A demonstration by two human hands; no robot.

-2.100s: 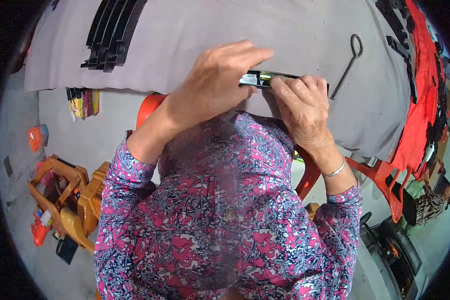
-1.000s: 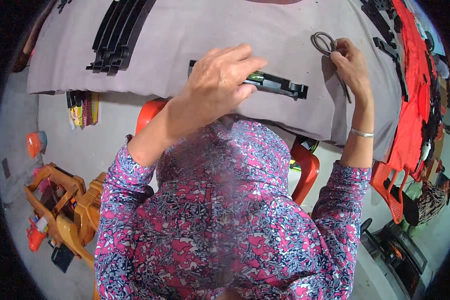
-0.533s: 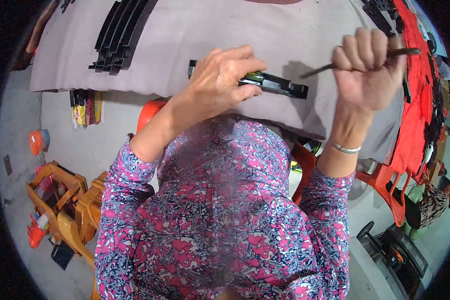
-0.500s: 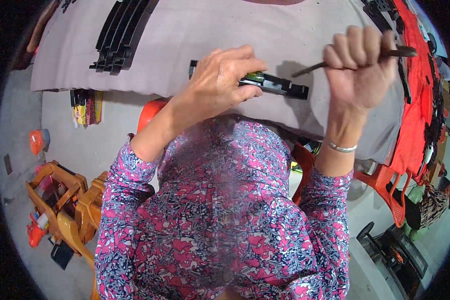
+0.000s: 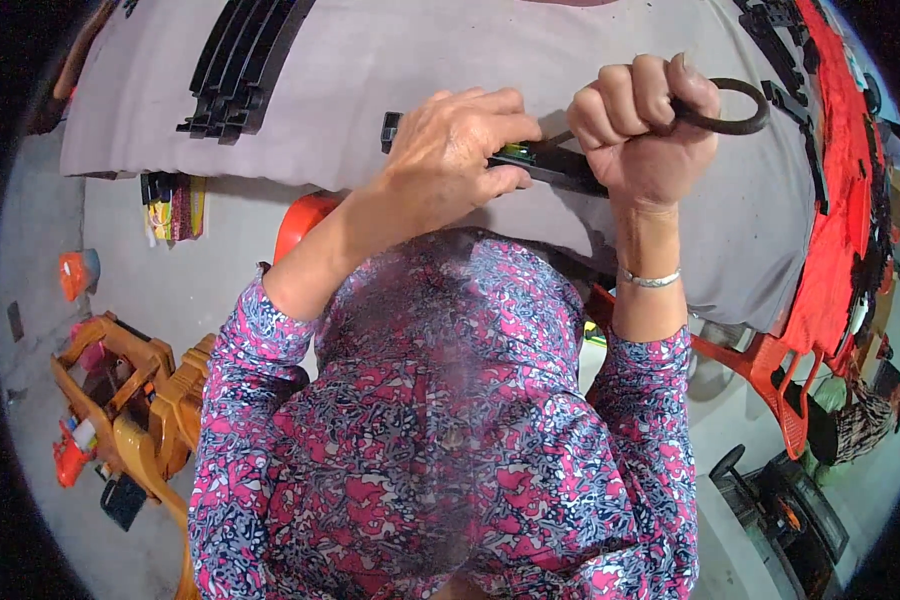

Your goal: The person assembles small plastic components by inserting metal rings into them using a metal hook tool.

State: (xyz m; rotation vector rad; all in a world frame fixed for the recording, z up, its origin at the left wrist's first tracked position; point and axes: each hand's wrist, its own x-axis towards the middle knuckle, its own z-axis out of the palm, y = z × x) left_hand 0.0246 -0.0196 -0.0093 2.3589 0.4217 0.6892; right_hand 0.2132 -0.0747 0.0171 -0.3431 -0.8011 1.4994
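On the cloth-covered table (image 5: 370, 60), a long black plastic part (image 5: 568, 172) lies crosswise in front of me. My left hand (image 5: 448, 150) is closed over its middle, thumb on the near side and fingers on the far side. A small yellow-green patch (image 5: 516, 151) shows on the part by the fingertips. My right hand (image 5: 645, 125) is a fist round dark scissors (image 5: 740, 127), the big loop handle sticking out on the right. Their thin end points left to the part near the patch. Whether the tip touches it, I cannot tell. The fist hides the part's right end.
Several curved black strips (image 5: 245, 60) lie at the table's far left. More black pieces (image 5: 775, 45) lie along the right edge, by a red cloth (image 5: 850, 200). A red plastic chair (image 5: 770, 370) stands at the right, wooden furniture (image 5: 140, 390) at the lower left.
My right hand has moved left with the scissors, bringing their thin end from beyond the part's right end to near the patch. The left hand keeps its hold almost unmoved.
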